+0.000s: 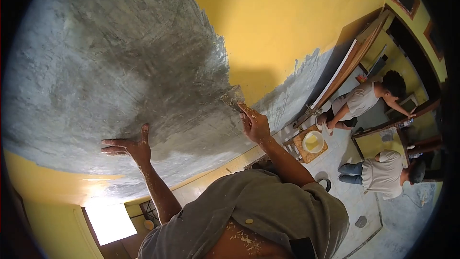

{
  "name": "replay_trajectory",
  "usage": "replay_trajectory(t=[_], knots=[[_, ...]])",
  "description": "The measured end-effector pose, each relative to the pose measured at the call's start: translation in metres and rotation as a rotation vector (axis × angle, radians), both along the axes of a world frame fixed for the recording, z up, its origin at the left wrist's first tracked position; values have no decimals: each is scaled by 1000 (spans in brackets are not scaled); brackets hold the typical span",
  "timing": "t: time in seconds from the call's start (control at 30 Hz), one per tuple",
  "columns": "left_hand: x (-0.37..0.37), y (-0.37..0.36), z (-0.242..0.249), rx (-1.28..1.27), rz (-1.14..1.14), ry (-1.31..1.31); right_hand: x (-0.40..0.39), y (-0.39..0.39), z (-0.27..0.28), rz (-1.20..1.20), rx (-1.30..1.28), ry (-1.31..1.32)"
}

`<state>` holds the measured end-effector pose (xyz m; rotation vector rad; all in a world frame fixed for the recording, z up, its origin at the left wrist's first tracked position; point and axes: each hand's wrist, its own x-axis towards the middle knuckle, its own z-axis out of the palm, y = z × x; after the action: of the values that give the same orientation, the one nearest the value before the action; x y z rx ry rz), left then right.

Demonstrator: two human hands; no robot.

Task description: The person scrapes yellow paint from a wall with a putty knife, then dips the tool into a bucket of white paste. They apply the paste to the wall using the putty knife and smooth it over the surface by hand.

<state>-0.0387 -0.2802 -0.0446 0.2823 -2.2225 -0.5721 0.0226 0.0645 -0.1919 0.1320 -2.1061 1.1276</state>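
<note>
While the left hand (136,148) (spread open) touches the mottled grey wall (86,81), the right hand (256,123) grips a flat, smeared scraper (231,97).

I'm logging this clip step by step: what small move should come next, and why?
Probably a short stroke of the scraper into the yellow coating. The right hand holds the tool at the ragged border where yellow meets grey surface, and the left hand is spread, holding nothing.
</note>
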Motion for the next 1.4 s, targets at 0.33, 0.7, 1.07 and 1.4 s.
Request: replay_trajectory(t=[0.33, 0.7, 1.07, 1.4], knots=[[-4, 4, 5, 70, -69, 78, -33, 16, 175, 28, 13, 132], [8, 11, 8, 41, -159, 254, -25, 15, 202, -66, 177, 243], [-20, 44, 20, -135, -57, 411, -37, -14, 103, -43, 128, 131], [-46, 48, 7, -280, 63, 611, -30, -32, 48, -4, 113, 59]])
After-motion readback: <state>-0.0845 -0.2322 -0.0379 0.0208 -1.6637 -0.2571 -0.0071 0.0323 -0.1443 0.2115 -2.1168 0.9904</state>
